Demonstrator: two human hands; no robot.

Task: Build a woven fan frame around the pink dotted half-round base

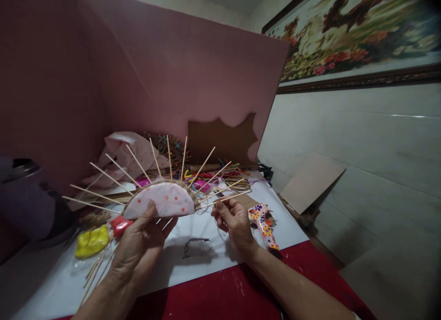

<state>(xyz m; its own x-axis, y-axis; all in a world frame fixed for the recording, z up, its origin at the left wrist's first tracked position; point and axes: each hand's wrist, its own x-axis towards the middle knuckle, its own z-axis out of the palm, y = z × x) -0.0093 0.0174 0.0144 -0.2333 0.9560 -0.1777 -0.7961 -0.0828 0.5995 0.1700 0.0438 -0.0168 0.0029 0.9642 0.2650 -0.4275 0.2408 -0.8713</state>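
My left hand (pixel 144 239) grips a half-round craft piece (pixel 168 199) by its lower edge, thumb in front and fingers behind. Pink fabric with coloured dots covers its face, and brown twine runs along the curved rim. Several thin wooden sticks (pixel 202 166) fan outward from that rim. At the piece's right end, my right hand (pixel 234 219) is closed, with thumb and fingertips pinched on the lowest wooden stick (pixel 237 194). Whether a strand of twine is also between those fingers cannot be made out.
On the white sheet (pixel 220 274) lie a flower-patterned glue gun (pixel 264 228), yellow clay (pixel 91 242), a red packet (pixel 120 225) and loose sticks (pixel 92 273). Crumpled dotted fabric (pixel 120 148), coloured cords and cut brown cardboard (pixel 220 141) are behind. A pink panel (pixel 193 72) stands at the back.
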